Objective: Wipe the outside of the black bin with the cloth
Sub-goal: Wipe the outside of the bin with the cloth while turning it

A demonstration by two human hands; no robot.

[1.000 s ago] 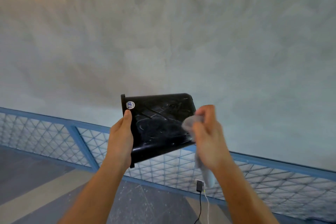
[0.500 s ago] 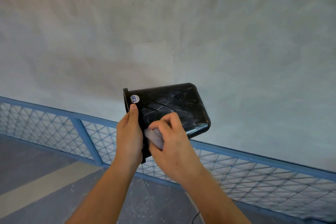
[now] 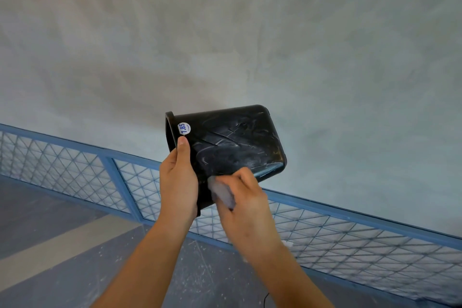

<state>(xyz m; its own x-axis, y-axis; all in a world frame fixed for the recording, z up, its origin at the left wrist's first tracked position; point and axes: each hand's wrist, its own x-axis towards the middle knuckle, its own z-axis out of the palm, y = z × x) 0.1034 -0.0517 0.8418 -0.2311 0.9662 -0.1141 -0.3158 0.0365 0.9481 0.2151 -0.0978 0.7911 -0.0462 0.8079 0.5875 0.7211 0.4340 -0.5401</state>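
A blue diamond-mesh railing (image 3: 362, 240) is running behind the hands, below a mottled grey wall (image 3: 250, 45). The left hand (image 3: 178, 185), its grip wrapped round the rim, is holding the glossy, scuffed black bin (image 3: 232, 142) aloft on its side. The right hand (image 3: 246, 204) is clenching a pale cloth (image 3: 222, 194) against the bin's lower edge, hiding part of it.

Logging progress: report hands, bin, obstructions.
Left hand grips black bin at rim. Right hand presses cloth on its lower side. No obstruction visible.
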